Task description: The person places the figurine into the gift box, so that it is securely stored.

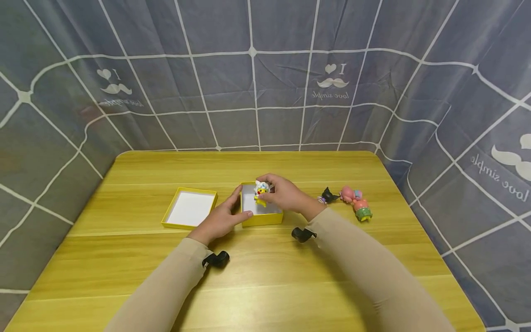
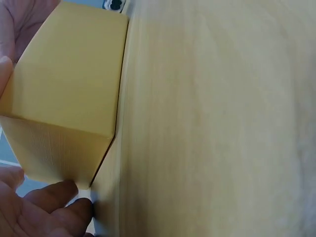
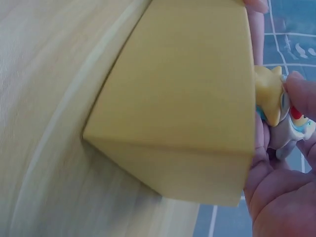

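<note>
1. Pinching a small yellow plastic figurine [image 1: 262, 189] with a white hood and red cheek, a person's right hand [image 1: 287, 192] holds it over the box's opening, thumb and fingers closed together on it. The right-wrist view shows its end partly hidden by the rim.

2. The deep yellow cardboard box with a white interior [image 1: 262, 220] stands upright on the wood-grain worktop [image 1: 257, 286], midway between the left and right edges. The left hand [image 1: 220, 219] grips its near left corner, thumb at the near rim, fingers bent against the left wall.

3. A shallow yellow lid with a white inside [image 1: 190, 209] lies open side up, toward the worktop's left edge.

4. Toward the right edge, a black-topped figure [image 1: 328, 196] lies near a glossy pink figure [image 1: 347, 193] and a coral-and-green figure [image 1: 362, 210].

5. A grey-blue curtain with white grid lines [image 1: 224, 87] hangs behind the far edge.
</note>
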Tool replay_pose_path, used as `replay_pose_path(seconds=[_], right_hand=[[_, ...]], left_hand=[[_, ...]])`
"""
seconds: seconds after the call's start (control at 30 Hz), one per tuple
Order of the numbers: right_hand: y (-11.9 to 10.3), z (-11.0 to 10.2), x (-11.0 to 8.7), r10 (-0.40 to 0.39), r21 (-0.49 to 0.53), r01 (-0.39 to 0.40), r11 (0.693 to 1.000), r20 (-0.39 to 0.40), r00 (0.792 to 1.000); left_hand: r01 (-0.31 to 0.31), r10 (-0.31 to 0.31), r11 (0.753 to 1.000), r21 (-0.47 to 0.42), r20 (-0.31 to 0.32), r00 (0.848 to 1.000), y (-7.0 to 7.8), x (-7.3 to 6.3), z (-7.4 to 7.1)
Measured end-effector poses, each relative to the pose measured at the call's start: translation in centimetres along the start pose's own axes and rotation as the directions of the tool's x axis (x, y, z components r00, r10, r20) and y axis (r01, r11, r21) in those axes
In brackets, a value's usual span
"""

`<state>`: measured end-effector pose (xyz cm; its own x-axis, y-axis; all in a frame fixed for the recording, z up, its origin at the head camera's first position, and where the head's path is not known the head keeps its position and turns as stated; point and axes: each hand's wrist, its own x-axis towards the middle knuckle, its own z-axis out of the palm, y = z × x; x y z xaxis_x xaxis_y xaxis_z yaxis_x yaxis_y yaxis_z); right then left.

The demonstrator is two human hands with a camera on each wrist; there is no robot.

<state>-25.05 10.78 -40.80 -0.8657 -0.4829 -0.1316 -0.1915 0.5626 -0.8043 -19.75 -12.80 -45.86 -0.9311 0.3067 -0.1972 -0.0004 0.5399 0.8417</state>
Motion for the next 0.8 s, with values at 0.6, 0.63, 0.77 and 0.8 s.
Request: replay_pose_path(seconds=[0.6, 0.63, 0.77, 0.8], right_hand=[[-0.7, 1.7, 1.1, -0.017, -0.254, 0.028, 0.967, 0.047, 0.999], [-0.7, 1.8, 1.2, -0.02, -0.264, 0.032, 0.964, 0.051, 0.999], [-0.7, 2.3, 1.3, -0.02, -0.271, 0.037, 0.962, 0.064, 0.998], [-0.7, 2.4, 1.3, -0.022, -0.273, 0.04, 0.961, 0.069, 0.997]], left_hand=[[-0.042, 0.043, 0.999, -0.024, 0.015, 0.999, -0.3, -0.2, -0.3], [-0.041, 0.041, 0.999, -0.029, 0.015, 0.999, -0.3, -0.3, -0.3], [-0.032, 0.033, 0.998, -0.048, 0.023, 0.999, -0.3, -0.3, -0.3], [-0.032, 0.033, 0.998, -0.048, 0.024, 0.999, -0.4, -0.4, -0.3]])
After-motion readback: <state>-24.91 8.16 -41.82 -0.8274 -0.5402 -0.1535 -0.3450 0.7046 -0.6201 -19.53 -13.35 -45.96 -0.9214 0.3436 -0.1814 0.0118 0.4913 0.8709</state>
